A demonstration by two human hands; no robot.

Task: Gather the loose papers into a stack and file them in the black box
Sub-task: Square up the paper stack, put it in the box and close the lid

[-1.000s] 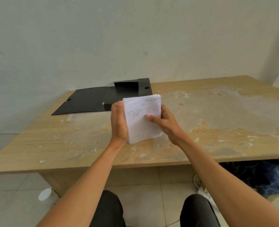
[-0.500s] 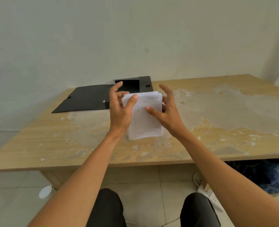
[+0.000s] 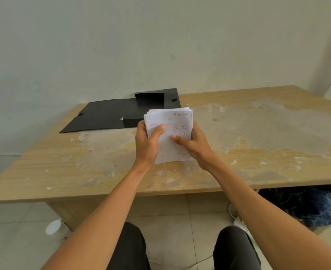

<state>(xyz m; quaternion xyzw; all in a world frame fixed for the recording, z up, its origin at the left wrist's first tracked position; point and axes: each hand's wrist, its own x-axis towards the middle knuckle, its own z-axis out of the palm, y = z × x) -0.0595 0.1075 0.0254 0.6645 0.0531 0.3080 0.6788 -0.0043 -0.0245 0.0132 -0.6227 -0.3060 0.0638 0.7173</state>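
Note:
A stack of white papers with a printed form on top stands upright above the table's middle, held between both hands. My left hand grips its left edge with the thumb pressed on the front sheet. My right hand holds the right edge, thumb across the front. Behind the stack, at the table's back left, the black box lies open, its flat lid spread out to the left.
The wooden table has a worn, peeling surface with small flakes scattered on it. A pale wall rises right behind it. Under the table at the right lies dark blue cloth; a white round object sits on the floor at the left.
My left hand's fingers, spread over the top of the stack half a second ago, have closed on its left edge. The stack stays upright in about the same place.

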